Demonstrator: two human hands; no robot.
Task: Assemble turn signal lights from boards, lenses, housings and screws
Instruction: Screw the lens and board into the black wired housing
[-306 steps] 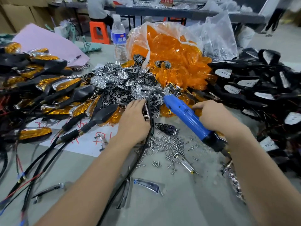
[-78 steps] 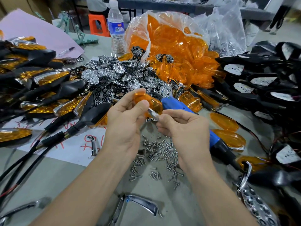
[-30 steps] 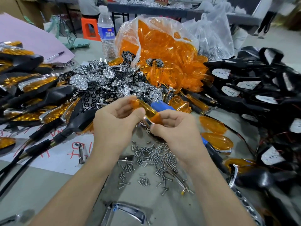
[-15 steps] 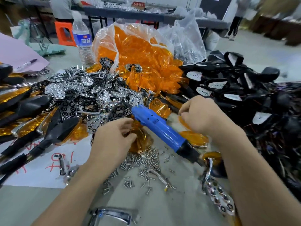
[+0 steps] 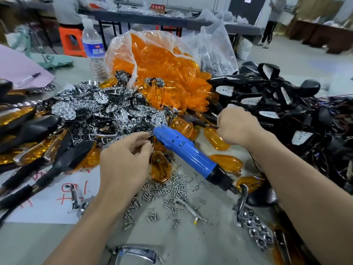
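Head view shows the right hand (image 5: 236, 127) closed in a fist at the edge of the heap of black housings (image 5: 277, 104); its grip holds the thin stem of one black housing (image 5: 205, 123), which points to the left above the surface (image 5: 191, 241). The left hand (image 5: 124, 163) is at the border of the pile of chrome boards (image 5: 99, 109), just beside the back end of the blue electric screwdriver (image 5: 187, 152), which lies flat between both hands. Its fingers are curled, thumb and forefinger close together, but I cannot tell if this grip holds something. An amber lens (image 5: 160, 166) lies just beside this hand, touching the loose screws (image 5: 168, 190). Behind stands the open bag of orange lenses (image 5: 162, 60).
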